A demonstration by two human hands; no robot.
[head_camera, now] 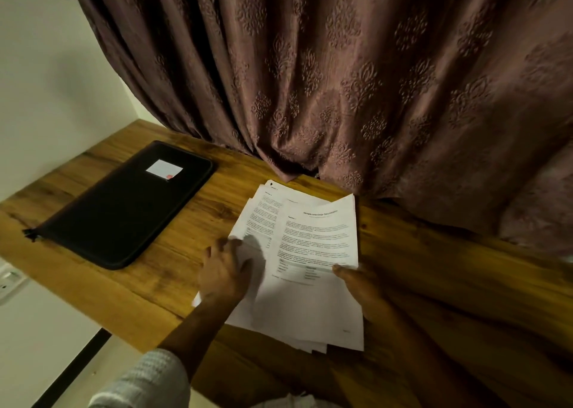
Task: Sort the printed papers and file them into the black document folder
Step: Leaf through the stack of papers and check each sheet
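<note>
Papers [313, 246] fanned on bench [434, 283], right of closed folder [124, 209]; left grip [224, 272] pinches a lower sheet, right grip [361, 289] pinches lifted top sheets, likely parting them for sorting.

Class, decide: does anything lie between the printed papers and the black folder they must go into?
Only bare wooden desk separates the white printed papers from the black zipped document folder; however, the folder lies closed.
</note>
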